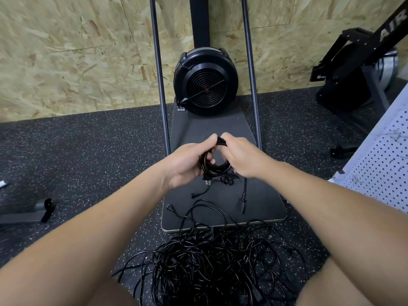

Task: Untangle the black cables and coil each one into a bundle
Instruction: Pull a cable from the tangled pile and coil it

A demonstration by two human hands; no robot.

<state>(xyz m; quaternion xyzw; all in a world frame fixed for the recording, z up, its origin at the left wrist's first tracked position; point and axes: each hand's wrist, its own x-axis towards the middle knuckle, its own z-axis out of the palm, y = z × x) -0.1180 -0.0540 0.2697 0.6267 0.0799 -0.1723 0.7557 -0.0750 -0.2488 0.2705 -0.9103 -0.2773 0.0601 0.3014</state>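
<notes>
Both hands hold one coiled black cable (215,170) up over a dark platform. My left hand (187,161) grips the coil's left side, thumb and fingers curled round the loops. My right hand (239,155) pinches the top of the coil, where the loops gather. A plug end (241,205) hangs down from the coil on a short tail. Smaller plugs (206,183) dangle below my left hand. A big tangled heap of black cables (212,268) lies on the floor between my knees, spilling onto the platform's near edge.
The dark platform (260,195) belongs to a black fan-wheel exercise machine (206,85) with two upright poles, against a chipboard wall. Speckled rubber floor all round. Another machine (357,69) stands at the right, a white perforated panel (384,168) beside it, a grey bar (26,214) at left.
</notes>
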